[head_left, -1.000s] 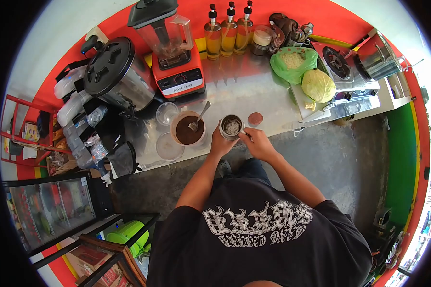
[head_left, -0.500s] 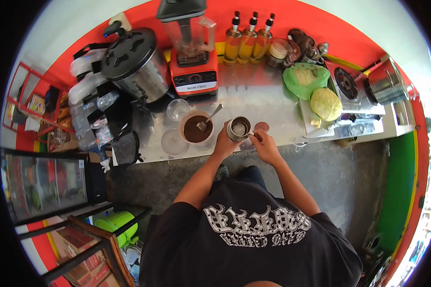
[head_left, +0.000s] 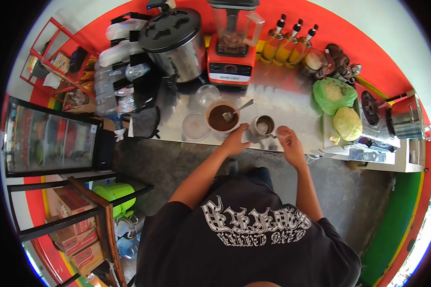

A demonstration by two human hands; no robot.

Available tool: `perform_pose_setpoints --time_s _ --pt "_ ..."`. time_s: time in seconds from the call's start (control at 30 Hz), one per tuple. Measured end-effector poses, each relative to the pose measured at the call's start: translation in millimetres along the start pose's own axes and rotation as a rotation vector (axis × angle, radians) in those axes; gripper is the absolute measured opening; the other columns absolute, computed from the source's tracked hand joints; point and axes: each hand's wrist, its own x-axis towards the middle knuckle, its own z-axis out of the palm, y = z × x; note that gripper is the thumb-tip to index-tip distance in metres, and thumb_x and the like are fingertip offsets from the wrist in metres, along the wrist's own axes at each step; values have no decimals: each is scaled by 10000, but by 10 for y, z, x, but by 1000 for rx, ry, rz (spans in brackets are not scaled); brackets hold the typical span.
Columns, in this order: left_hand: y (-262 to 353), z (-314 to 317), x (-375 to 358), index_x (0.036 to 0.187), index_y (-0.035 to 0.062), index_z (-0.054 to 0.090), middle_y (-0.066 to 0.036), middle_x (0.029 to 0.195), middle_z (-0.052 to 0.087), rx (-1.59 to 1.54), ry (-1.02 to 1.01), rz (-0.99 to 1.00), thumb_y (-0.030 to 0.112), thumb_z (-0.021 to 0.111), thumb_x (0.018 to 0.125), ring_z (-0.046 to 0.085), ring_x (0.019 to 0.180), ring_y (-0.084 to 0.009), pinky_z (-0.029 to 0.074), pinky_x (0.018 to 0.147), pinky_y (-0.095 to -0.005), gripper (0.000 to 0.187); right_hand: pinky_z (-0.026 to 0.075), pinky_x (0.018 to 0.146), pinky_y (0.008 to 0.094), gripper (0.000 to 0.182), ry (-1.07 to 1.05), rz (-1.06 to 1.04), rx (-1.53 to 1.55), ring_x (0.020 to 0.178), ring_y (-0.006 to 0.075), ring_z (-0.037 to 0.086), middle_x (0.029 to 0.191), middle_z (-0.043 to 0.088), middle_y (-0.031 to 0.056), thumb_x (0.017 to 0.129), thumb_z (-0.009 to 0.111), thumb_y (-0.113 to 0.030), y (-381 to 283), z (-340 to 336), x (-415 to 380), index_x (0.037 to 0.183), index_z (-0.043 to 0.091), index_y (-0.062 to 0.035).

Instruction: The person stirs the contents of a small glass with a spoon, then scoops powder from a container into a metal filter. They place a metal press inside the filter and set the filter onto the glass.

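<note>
A metal cup with a handle point(head_left: 262, 125) stands on the steel counter, pale contents showing inside. My left hand point(head_left: 234, 141) is just left of it, thumb and fingers apart, close by the rim of a tub of brown powder point(head_left: 221, 120). A metal spoon point(head_left: 242, 109) leans in that tub. To the right of the cup, my right hand point(head_left: 293, 147) has its fingers closed at a small round brownish lid point(head_left: 283, 130). The fingers partly cover the lid.
A clear cup point(head_left: 207, 94) and a round translucent lid point(head_left: 196, 126) lie left of the tub. Behind stand a red blender point(head_left: 231, 71), a large steel pot point(head_left: 172, 52) and several pump bottles. A cabbage point(head_left: 347, 123) and green bag point(head_left: 334, 94) sit at right.
My hands have let go of the metal cup, which now stands on the counter. My right hand has moved right to the brownish lid. The whole view has shifted and turned slightly.
</note>
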Motion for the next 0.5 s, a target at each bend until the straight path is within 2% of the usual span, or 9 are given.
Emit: perform_pose_setpoints --time_s 0.07,0.13,0.17,0.23,0.27,0.37,0.4,0.47,0.5 --pt "56 -116 -148 1570 12 385 -246 1540 556 31 -15 -32 205 855 890 503 1488 -393 404 1219 -455 849 486 689 331 425 6 22 -13 712 172 583 833 657 84 1053 708 -264 -77 -77 47 1407 612 -50" --pt "46 -224 -260 1580 28 432 -228 1565 546 63 -39 -3 243 827 924 520 1476 -376 418 1215 -443 796 523 695 366 437 78 -6 -128 730 232 675 812 674 120 1020 743 -235 -213 -148 143 1376 604 -22" --pt "35 -285 -311 1580 28 432 -228 1565 546 66 -30 -11 243 827 924 520 1476 -376 418 1215 -443 796 523 695 366 437 67 -11 -124 730 232 675 812 674 120 1020 743 -235 -317 -168 192 1376 604 -22" --pt "197 -483 -433 1498 13 545 -204 1502 617 18 -136 -88 277 814 947 578 1426 -361 463 1174 -435 668 516 691 356 452 38 14 -132 713 198 664 796 641 96 1005 747 -215 -643 -222 311 1384 600 -18" --pt "263 -586 -498 1498 13 545 -204 1502 617 18 -123 -94 277 814 947 578 1426 -361 463 1174 -435 668 505 685 339 427 28 26 -128 680 165 622 790 609 68 989 752 -198 -820 -219 367 1354 626 -15" --pt "282 -856 -698 1425 10 620 -181 1387 703 -16 -140 -245 288 809 959 648 1339 -344 505 1125 -425 575 460 625 339 410 -71 -70 -56 662 131 553 811 595 39 998 756 -212 -828 -60 642 1349 644 -33" --pt "245 -933 -765 1399 12 641 -187 1341 724 18 -32 -261 289 811 959 671 1297 -337 516 1105 -424 547 504 680 339 393 -86 -32 17 687 156 576 806 609 59 961 791 -221 -1005 8 674 1277 686 -13" --pt "206 -1034 -862 1373 13 663 -192 1295 745 44 87 -275 289 812 959 694 1255 -330 528 1085 -423 519 507 684 344 419 -85 -41 -12 691 162 588 810 624 60 958 795 -224 -1168 221 769 1300 677 -13" --pt "208 -1077 -903 1386 11 650 -194 1291 739 56 232 -245 272 815 954 704 1220 -324 540 1063 -419 531 511 687 348 444 -76 -43 -35 695 169 600 814 638 61 955 799 -227 -1225 318 815 1322 669 -13"
